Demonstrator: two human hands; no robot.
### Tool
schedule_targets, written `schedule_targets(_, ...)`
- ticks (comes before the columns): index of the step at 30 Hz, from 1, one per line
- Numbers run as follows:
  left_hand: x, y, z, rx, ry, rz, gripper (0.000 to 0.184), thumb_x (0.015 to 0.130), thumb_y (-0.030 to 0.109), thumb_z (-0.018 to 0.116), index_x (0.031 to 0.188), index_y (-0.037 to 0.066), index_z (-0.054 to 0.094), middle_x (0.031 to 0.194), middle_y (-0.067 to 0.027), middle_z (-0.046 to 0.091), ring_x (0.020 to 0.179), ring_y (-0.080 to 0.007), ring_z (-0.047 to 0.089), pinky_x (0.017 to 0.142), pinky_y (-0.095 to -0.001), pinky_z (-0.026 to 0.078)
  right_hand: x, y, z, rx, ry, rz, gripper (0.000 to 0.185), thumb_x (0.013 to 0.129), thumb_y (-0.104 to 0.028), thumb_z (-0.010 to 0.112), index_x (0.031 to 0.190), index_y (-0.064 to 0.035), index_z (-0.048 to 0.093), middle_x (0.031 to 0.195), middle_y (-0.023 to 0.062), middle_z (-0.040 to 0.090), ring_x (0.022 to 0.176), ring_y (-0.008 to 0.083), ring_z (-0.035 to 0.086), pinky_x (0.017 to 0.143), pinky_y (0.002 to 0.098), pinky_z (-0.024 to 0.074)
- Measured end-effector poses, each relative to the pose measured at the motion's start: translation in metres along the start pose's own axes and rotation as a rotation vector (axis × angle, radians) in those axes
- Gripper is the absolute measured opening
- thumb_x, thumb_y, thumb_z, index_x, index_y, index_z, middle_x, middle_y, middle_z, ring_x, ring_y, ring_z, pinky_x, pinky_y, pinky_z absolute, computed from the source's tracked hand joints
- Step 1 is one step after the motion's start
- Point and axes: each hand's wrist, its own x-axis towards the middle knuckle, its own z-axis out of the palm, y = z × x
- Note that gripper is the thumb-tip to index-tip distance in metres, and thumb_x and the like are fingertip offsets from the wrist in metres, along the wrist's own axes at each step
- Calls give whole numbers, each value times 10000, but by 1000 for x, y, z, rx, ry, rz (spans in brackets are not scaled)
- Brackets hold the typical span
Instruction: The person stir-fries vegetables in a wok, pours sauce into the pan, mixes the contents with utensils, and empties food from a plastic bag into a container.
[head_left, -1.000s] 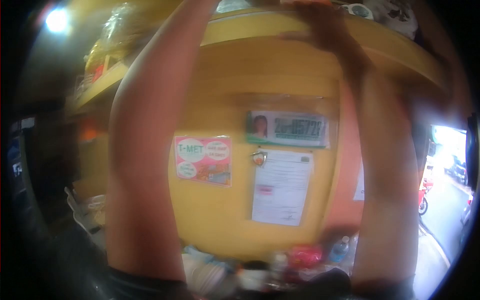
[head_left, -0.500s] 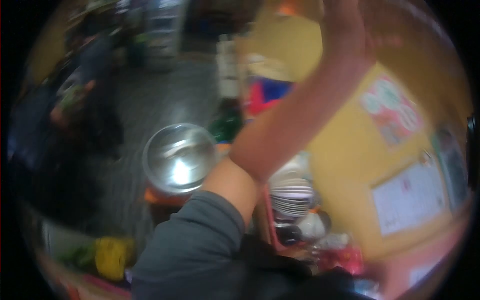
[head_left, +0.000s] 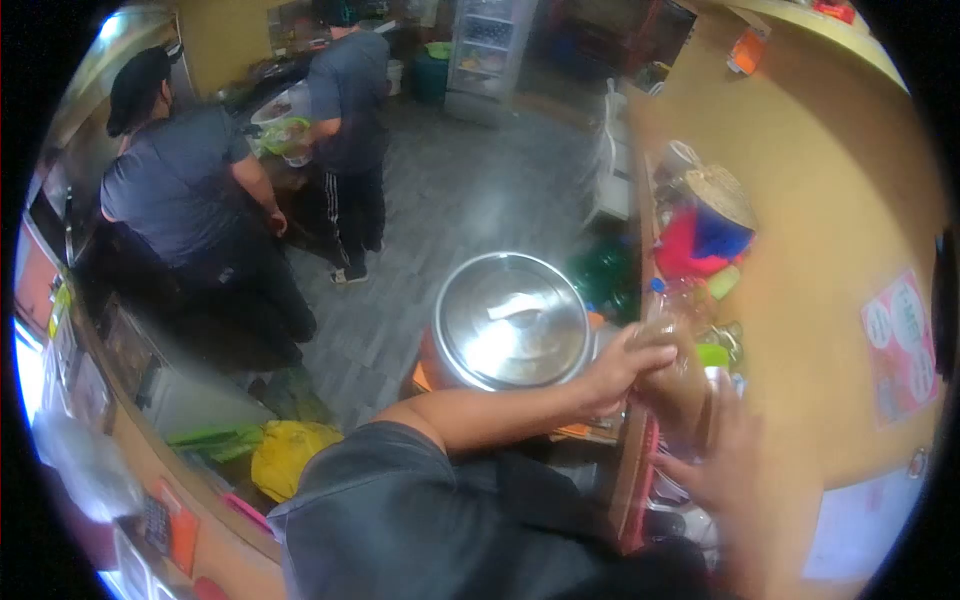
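My left hand is wrapped round the upper end of a brown bottle-like object, which is tilted in front of the wall shelf. My right hand, blurred, is just to the right of the brown object's lower end, its fingers apart; whether it touches the object is hard to tell. Left of my left hand is a large pot with a shiny metal lid. Behind the brown object are a clear plastic bottle and a bright green item.
Two people in dark clothes, one at the left and one farther back, stand at a counter. A yellow bag lies at the lower left. White chairs and a red and blue item are beyond the pot.
The view has swung left and down from the yellow wall to the kitchen floor. My arms, raised high before, are now lower, and the brown object has come into view in my left hand.
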Motion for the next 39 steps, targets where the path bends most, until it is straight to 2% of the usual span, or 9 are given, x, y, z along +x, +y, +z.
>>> schedule_targets(7, -55, 121, -139, 453, 355, -335, 625, 765, 271, 713, 1241, 9, 403, 1143, -133, 525, 1061, -202, 513, 836, -313, 463, 95, -119, 173, 632, 18, 90, 926, 542, -248, 829, 1311, -37, 359, 1204, 167, 502, 1127, 311, 492, 935, 395, 414)
schedule_targets(11, -93, 206, -254, 798, 239, -91, 669, 774, 275, 703, 1283, -5, 370, 1217, -164, 495, 1116, -205, 481, 919, -317, 412, 168, -249, 218, 1168, -157, 225, 844, 554, -248, 840, 1239, 6, 420, 1169, 173, 527, 1063, 272, 538, 892, 375, 442)
schedule_targets(16, -130, 301, -333, 578, 322, -166, 829, 724, 296, 742, 1339, -7, 276, 1277, -122, 415, 1199, -223, 402, 993, -341, 349, 245, -368, 278, 1777, -396, 286, 714, 624, -237, 810, 1181, 32, 454, 1099, 145, 560, 990, 224, 560, 837, 335, 462)
schedule_targets(23, -134, 366, -399, 430, 292, -260, 854, 692, 270, 763, 1347, 24, 272, 1267, -97, 424, 1159, -199, 420, 966, -336, 358, 315, -413, 271, 1397, -598, 224, 542, 705, -197, 755, 1146, -8, 502, 1072, 97, 572, 964, 210, 563, 814, 316, 456)
schedule_targets(25, -119, 380, -414, 490, 334, -383, 848, 689, 258, 765, 1344, 26, 278, 1268, -95, 424, 1160, -194, 415, 956, -330, 360, 336, -408, 293, 1865, -727, 520, 529, 744, -137, 702, 1198, -9, 462, 1075, 120, 551, 984, 251, 550, 781, 337, 474)
schedule_targets(27, -102, 396, -415, 468, 208, -421, 847, 671, 231, 775, 1337, 26, 294, 1245, -84, 449, 1122, -196, 448, 925, -319, 382, 350, -418, 289, 1783, -359, 334, 756, 745, -166, 717, 1358, -59, 288, 1156, 137, 488, 1006, 228, 532, 832, 373, 470)
schedule_targets(33, -23, 448, -476, 755, 197, -495, 715, 656, 226, 784, 1231, 4, 420, 1101, -111, 560, 1025, -188, 523, 889, -314, 410, 475, -406, 357, 1017, -287, -152, 887, 612, -111, 813, 1321, -50, 282, 1161, 141, 464, 1045, 240, 512, 872, 354, 459)
schedule_targets(34, -8, 462, -484, 781, 205, -492, 704, 657, 235, 783, 1219, 7, 425, 1099, -110, 561, 1022, -187, 524, 886, -316, 410, 498, -414, 356, 1148, -309, -53, 926, 530, -326, 848, 1270, -26, 378, 1195, 213, 431, 1062, 327, 496, 890, 402, 431)
schedule_targets(39, 36, 528, -490, 769, 239, -426, 692, 660, 266, 781, 1201, 17, 428, 1088, -105, 563, 1012, -188, 525, 877, -317, 409, 602, -431, 328, 1095, -500, -108, 875, 525, -298, 848, 1232, -3, 424, 1136, 192, 491, 1053, 295, 510, 892, 371, 429)
